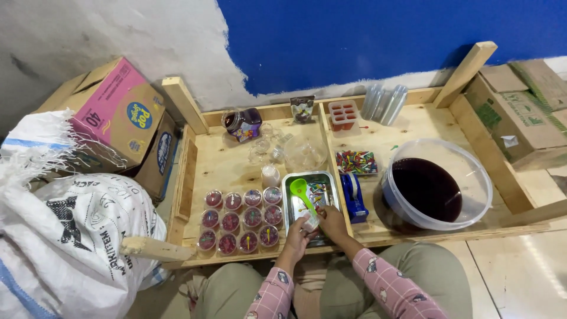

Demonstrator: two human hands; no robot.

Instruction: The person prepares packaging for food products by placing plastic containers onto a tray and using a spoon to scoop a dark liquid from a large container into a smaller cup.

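Head view: both hands meet over the steel tray (295,204) at the near edge of the wooden surface (227,162). The left hand (297,233) and right hand (332,223) close their fingers on a small clear cup (310,221), steadying it above the tray, probably to catch drips. A green ladle (301,190) lies in the tray; filled cups (239,221) sit in rows just left.

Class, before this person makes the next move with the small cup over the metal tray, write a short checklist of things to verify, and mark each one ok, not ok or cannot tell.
1. Small cup held by both the left hand and right hand: ok.
2. Cup over the metal tray: ok.
3. Green ladle within reach in the tray: ok.
4. Tub of dark liquid uncovered: ok.
5. Cup's fill level: cannot tell.
6. Filled cups grouped in rows at left: ok.
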